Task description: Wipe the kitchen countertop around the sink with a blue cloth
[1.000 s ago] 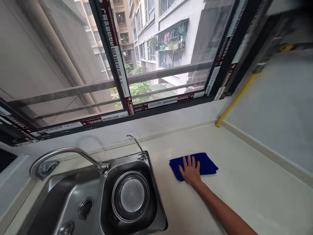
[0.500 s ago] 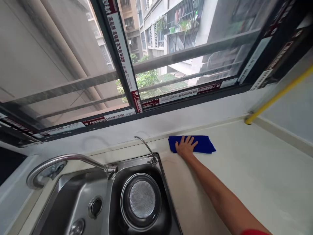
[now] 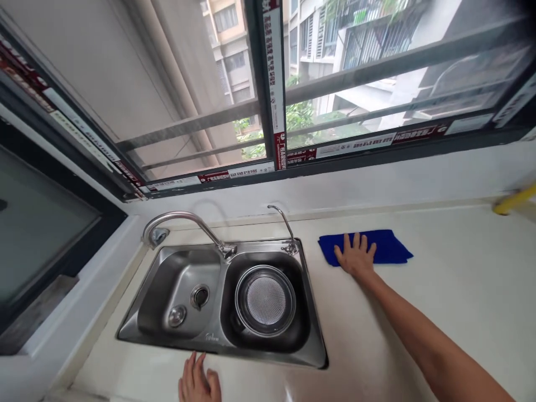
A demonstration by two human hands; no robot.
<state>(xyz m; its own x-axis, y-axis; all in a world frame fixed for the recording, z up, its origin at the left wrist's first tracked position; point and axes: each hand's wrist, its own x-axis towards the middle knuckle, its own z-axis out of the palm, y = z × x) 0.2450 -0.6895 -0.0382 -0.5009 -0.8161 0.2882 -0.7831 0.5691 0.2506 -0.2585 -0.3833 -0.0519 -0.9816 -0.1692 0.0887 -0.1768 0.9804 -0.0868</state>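
Observation:
A folded dark-blue cloth (image 3: 389, 245) lies flat on the pale countertop, right of the sink and close to the back wall. My right hand (image 3: 355, 255) rests palm-down on its left part with the fingers spread, pressing on it rather than gripping it. Just in front of the sink's near rim, my left hand (image 3: 198, 382) lies on the counter, fingers stretched out and nothing in them. The lower part of that hand is cut off by the frame's bottom edge.
A steel double sink (image 3: 218, 349) has a round pan (image 3: 267, 301) in its right basin. A large curved faucet (image 3: 190, 216) and a thin spout (image 3: 285, 220) stand behind it. The window (image 3: 276, 123) runs along the back; a yellow pipe (image 3: 513, 201) rises at the right.
The view has swung left and tilted, bringing the whole sink into frame. My left hand has come into view at the sink's front. My right hand stays spread on the cloth.

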